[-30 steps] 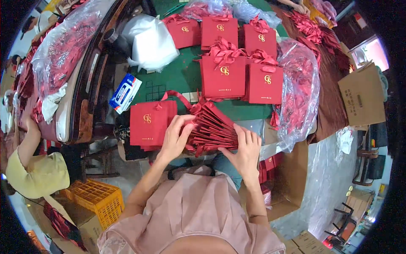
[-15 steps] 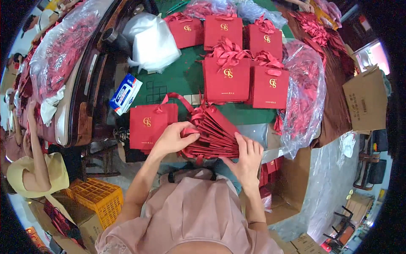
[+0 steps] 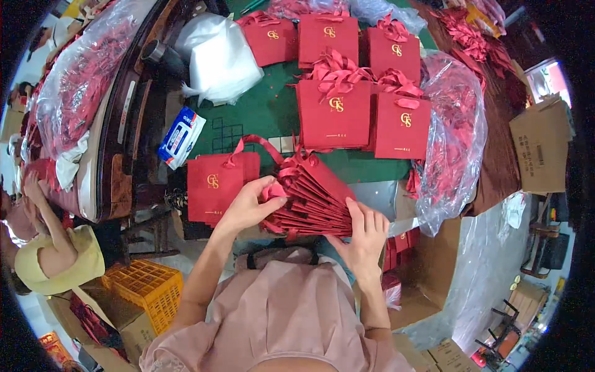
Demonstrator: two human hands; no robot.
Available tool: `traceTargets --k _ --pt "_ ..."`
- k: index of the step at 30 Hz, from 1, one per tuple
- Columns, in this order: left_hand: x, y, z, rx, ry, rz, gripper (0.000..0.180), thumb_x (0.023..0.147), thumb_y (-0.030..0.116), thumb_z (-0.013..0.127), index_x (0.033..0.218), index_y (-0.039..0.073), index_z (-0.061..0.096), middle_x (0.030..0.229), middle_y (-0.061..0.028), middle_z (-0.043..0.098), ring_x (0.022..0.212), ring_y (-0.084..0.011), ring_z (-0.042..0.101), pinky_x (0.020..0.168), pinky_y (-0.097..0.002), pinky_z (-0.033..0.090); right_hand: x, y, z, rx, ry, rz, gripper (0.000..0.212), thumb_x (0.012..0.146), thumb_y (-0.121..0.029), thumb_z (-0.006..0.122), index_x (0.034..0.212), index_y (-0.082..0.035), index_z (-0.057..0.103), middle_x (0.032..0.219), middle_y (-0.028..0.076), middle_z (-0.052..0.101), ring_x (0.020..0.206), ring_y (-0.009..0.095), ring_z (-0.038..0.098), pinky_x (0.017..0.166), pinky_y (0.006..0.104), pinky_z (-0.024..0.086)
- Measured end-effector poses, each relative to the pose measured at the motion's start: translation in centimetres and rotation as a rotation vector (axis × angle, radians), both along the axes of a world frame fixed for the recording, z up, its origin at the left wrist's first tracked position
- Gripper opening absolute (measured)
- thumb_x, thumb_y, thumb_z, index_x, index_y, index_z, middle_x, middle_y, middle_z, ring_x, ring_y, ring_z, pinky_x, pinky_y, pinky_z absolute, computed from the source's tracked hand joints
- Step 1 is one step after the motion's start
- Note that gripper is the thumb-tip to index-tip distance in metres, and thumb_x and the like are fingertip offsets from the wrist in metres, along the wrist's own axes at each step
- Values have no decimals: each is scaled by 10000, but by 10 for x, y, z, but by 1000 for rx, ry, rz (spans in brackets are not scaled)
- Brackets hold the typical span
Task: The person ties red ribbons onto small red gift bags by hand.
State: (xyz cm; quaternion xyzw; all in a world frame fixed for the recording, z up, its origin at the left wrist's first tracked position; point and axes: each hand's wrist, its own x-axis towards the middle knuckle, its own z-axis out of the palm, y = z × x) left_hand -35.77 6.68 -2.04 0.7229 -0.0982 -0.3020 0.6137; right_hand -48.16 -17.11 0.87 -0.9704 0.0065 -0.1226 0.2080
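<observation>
A fanned stack of red paper bags (image 3: 319, 192) sat at the near edge of the green worktop (image 3: 260, 115). The right hand (image 3: 364, 239) had its grip clamped on the right end; the left hand (image 3: 246, 208) had thumb and fingers closed at the ribbon side. Leafing through the bags seemed the step in hand; the next move likely called for the left thumb to separate one bag against a firm right hold. A smaller bag pile (image 3: 214, 186) lay just left.
</observation>
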Motion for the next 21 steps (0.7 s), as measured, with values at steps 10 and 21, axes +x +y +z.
traceTargets --k 10,21 --pt "-3 -1 -14 124 -179 -34 314 821 106 740 1066 -58 633 873 -70 683 825 -97 606 771 -284 508 -1 -1 0 -20 12 13 891 574 -293 891 1357 -84 518 1178 104 596 1064 291 553 967 443 377" --pt "4 3 22 379 -370 -72 338 766 143 787 1038 11 636 953 -109 624 836 -269 630 787 -374 510 2 1 1 3 5 -4 869 563 -268 900 1334 -95 538 1178 99 597 1068 290 552 961 445 379"
